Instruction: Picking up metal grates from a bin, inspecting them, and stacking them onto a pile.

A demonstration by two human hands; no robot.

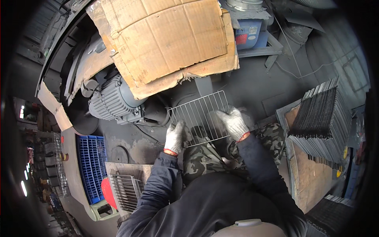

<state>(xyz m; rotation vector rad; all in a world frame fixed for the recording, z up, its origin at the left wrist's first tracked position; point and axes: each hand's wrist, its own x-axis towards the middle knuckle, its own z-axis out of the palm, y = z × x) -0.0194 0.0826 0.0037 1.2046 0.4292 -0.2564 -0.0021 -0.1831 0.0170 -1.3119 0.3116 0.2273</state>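
Right now, in the head view, both gloved hands grasp one wire rack [199, 116], a flat rectangular grid of thin pale metal rods held roughly level above the person's camouflage-clad knees [205, 158], just near of a grey electric motor [112, 103]. The left hand [175, 137] clamps the rack's near left corner, fingers curled over the frame wire; the right hand [234, 123] closes on the right edge, fingers laid across several rods. Judging by its build, the rack should be light and stiff, though such thin rods could bend if twisted, and bare wire may slide a little in knit gloves; the thicker outer frame, taken at two opposite sides as here, looks the surest hold. Far of it a torn sheet of brown cardboard [169, 39] lies over the machine. At the right a tall stack of dark racks [323, 118] leans on a wooden board [312, 177]. At the near left more wire racks [126, 189] lie in a pile beside a blue plastic crate [91, 166].
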